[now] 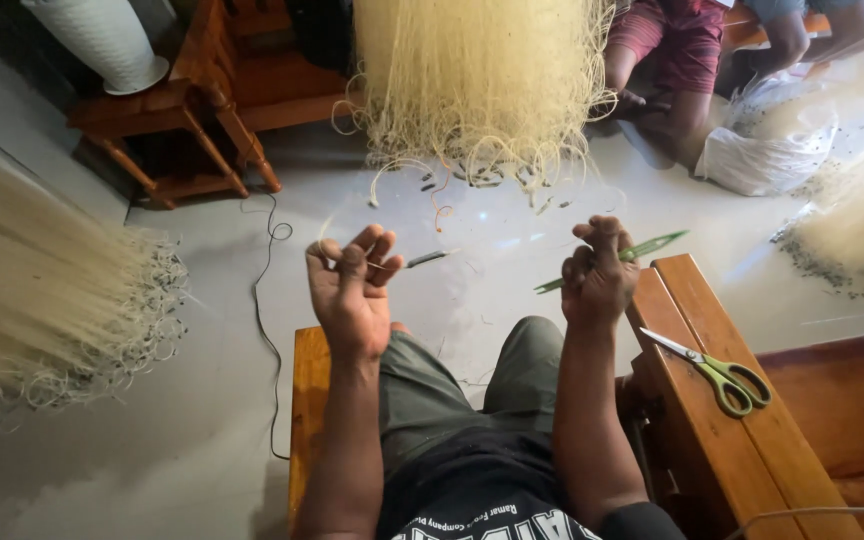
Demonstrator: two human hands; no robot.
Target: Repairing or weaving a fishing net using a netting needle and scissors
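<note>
Head view: right hand (600, 275) grips a slim green plastic netting needle (620, 258), tip pointing up-right past the wooden bench (722, 440); left hand (352, 285) pinches a thin, barely visible line.

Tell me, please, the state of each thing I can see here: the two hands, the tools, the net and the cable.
Left hand: raised, fingers pinched on a thin pale line.
Right hand: closed around the green plastic netting needle.
Green-handled scissors: blades nearly closed, lying flat on the wooden bench arm.
Cream fishing net: hanging, its lower edge touching the floor.
Small dark sinker: hanging near the left fingers.
Black cable: lying loose on the floor.
</note>
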